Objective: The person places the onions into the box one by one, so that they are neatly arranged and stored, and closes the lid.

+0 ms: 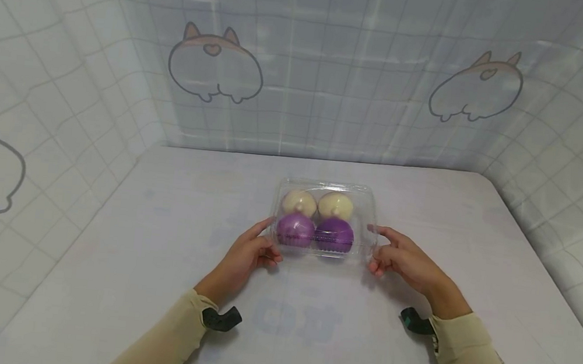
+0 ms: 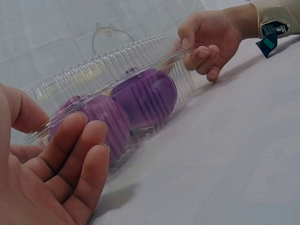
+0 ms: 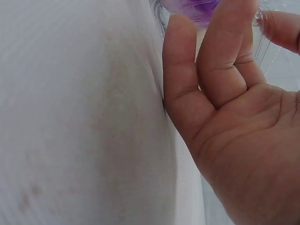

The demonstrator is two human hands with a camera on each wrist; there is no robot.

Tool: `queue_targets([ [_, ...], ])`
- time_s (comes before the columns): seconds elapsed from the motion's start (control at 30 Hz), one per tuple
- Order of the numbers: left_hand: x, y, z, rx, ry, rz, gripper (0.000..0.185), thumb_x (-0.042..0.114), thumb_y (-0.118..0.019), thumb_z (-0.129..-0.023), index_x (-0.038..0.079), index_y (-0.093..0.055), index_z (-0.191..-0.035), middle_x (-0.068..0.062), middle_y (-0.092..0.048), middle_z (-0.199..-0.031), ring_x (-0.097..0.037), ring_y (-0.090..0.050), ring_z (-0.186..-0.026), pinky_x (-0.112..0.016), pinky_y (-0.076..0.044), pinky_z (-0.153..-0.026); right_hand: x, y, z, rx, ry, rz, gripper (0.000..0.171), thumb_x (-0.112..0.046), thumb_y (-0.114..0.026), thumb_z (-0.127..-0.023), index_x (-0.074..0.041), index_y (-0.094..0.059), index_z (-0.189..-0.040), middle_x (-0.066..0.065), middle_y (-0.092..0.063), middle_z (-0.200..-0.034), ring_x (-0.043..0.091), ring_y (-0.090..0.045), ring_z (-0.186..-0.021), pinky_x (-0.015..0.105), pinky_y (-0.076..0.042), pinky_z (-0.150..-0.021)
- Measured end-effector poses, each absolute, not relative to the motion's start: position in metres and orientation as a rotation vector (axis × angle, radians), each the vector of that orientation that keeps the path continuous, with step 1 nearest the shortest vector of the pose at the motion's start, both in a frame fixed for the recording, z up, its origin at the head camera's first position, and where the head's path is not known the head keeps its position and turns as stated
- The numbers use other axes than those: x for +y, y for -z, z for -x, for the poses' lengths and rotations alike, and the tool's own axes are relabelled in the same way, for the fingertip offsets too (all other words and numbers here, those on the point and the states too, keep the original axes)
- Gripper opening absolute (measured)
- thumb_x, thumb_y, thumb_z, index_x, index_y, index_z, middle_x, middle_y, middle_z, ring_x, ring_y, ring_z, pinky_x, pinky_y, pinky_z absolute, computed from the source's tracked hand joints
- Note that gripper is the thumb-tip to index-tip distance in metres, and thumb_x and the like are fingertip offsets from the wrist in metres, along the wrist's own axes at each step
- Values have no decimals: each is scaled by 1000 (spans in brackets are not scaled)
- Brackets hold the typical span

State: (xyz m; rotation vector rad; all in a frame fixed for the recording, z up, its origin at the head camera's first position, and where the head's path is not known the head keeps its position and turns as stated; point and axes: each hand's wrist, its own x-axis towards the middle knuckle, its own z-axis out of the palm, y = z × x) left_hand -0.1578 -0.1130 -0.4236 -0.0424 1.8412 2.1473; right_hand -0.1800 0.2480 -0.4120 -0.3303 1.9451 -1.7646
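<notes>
Clear box of four buns sits mid worktop. Left hand and right hand pinch box ends. Might pop lid or squash buns if squeezed hard.

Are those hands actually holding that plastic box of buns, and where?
Yes. The left hand pinches the box at its left rim, and the right hand pinches its right rim, near the purple buns.
</notes>
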Motion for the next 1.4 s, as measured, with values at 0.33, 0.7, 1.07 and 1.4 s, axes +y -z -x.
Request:
queue_targets([
  [0.33, -114, 425, 157, 1832, -2155, 36, 61, 7, -46, -97, 13, -33, -157, -9, -65, -86, -23, -69, -81, -35, -56, -77, 247, 409, 178, 1962, 1771, 278, 65, -6, -51, -96, 2, -25, -155, 9, -63, -76, 16, -61, -68, 30, -55, -67],
  [0.7, -112, 423, 156, 1862, -2157, 49, 60, 8, -51, -96, 11, -36, -154, -11, -65, -87, -24, -69, -81, -34, -57, -77, 248, 409, 179, 1984, 1798, 230, 61, -5, -47, -97, 3, -27, -154, 14, -69, -92, 20, -68, -80, 33, -58, -79],
  [1.07, -114, 426, 156, 1873, -2151, 42, 58, 9, -52, -96, 12, -39, -152, -11, -66, -88, -25, -68, -82, -36, -56, -79, 249, 414, 180, 2016, 1799, 167, 56, -11, -48, -100, 1, -32, -153, 16, -69, -95, 21, -67, -81, 34, -58, -80],
  [1.4, -117, 426, 162, 1862, -2166, 127, 46, 23, -48, -101, 10, -47, -145, -13, -64, -89, -28, -67, -85, -37, -56, -80, 258, 415, 185, 2048, 1825, 128, 56, -36, -46, -107, -1, -37, -150, 14, -60, -93, 23, -62, -82, 34, -57, -81],
])
